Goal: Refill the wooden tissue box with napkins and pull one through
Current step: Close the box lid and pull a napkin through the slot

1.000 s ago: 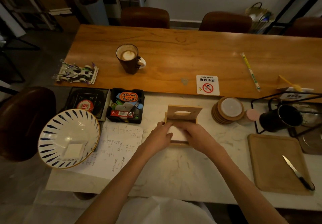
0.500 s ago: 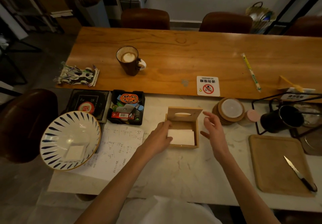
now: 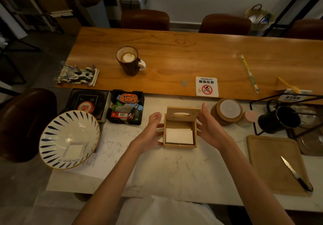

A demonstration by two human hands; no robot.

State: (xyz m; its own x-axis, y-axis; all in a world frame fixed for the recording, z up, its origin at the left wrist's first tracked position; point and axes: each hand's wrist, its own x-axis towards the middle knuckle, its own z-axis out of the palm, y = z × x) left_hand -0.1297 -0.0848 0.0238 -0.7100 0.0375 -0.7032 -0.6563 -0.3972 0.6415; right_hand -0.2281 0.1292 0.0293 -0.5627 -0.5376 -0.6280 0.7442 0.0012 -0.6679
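Observation:
The wooden tissue box [image 3: 180, 145] sits on the marble counter in front of me. Its slotted lid [image 3: 182, 114] stands upright at the back. A stack of white napkins [image 3: 179, 136] lies flat inside. My left hand [image 3: 151, 131] is open at the box's left side, fingers spread, close to or touching the wall. My right hand [image 3: 210, 128] is open just right of the box, palm facing it, holding nothing. One more white napkin [image 3: 74, 151] lies in the blue-striped bowl [image 3: 52, 137] at the left.
A black tray of small items [image 3: 126, 108] and a sheet of written paper [image 3: 113, 140] lie left of the box. Wooden coasters [image 3: 227, 112], a black mug [image 3: 279, 119] and a cutting board [image 3: 272, 163] with a knife [image 3: 295, 174] are at the right. A coffee cup [image 3: 129, 60] stands beyond.
Both hands lifted off the napkins in the box and moved apart to its sides. The napkins stay inside, now uncovered.

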